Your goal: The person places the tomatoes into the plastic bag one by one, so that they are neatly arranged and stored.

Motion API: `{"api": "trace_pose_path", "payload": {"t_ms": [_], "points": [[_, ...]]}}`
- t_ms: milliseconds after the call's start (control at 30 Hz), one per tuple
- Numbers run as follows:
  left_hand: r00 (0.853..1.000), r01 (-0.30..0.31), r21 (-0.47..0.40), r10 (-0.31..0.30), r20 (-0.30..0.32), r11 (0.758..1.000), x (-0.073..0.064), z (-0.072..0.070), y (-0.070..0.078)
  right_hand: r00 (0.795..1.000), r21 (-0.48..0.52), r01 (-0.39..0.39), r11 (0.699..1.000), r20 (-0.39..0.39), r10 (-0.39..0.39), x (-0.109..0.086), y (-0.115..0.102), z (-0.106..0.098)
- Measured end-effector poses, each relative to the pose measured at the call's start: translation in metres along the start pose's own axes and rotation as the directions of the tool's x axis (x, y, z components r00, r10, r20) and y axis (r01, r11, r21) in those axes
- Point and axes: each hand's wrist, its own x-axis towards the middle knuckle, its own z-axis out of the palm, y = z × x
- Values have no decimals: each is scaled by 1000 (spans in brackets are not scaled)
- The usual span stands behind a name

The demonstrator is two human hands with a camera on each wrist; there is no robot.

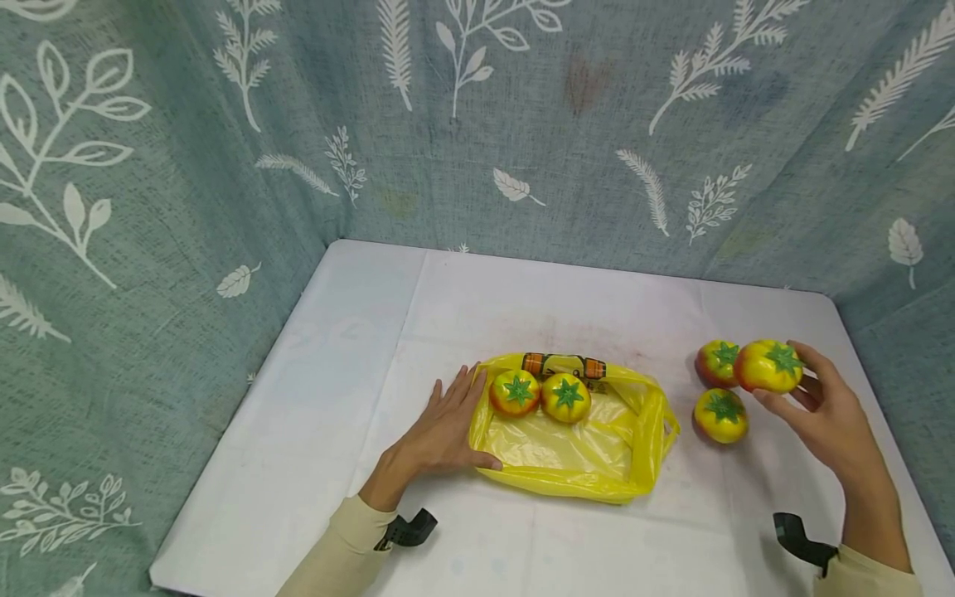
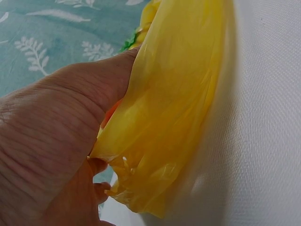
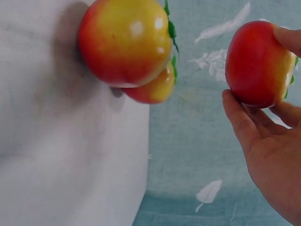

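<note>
My right hand [image 1: 836,419] grips a red-and-yellow toy tomato [image 1: 763,367] with a green star-shaped top, thumb and fingers on its sides. In the right wrist view this tomato [image 3: 254,66] is held clear of the table. Close by, a second tomato [image 1: 716,363] and a third tomato [image 1: 720,417] rest on the table. My left hand [image 1: 443,427] lies with straight, spread fingers against the left side of an open yellow plastic bag [image 1: 567,479], thumb at its near rim. Inside the bag sit a left tomato [image 1: 515,393] and a right tomato [image 1: 565,398], side by side.
A white-covered table [image 1: 358,332] carries everything. Blue-green curtains [image 1: 522,166] with white leaf prints stand behind it and at both sides. Black wrist mounts are strapped over the beige sleeves [image 1: 346,539].
</note>
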Motion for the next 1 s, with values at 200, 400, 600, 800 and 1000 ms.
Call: {"api": "trace_pose_path", "payload": {"t_ms": [200,400,600,800,1000], "points": [[1000,10,-6,-10,12,1000,0,1,0,999,5,40,999,34,-40,0,-7,4],[1000,0,-3,0,3,1000,0,3,-1,994,9,78,997,70,-79,1,-15,12],[1000,10,8,-10,16,1000,1,2,0,987,24,99,995,128,-102,3,-24,21],[1000,8,10,-8,14,1000,1,1,1,978,48,113,992,173,-120,5,-29,31],[1000,2,16,-2,12,1000,2,1,0,969,63,130,989,203,-141,8,-36,42]]}}
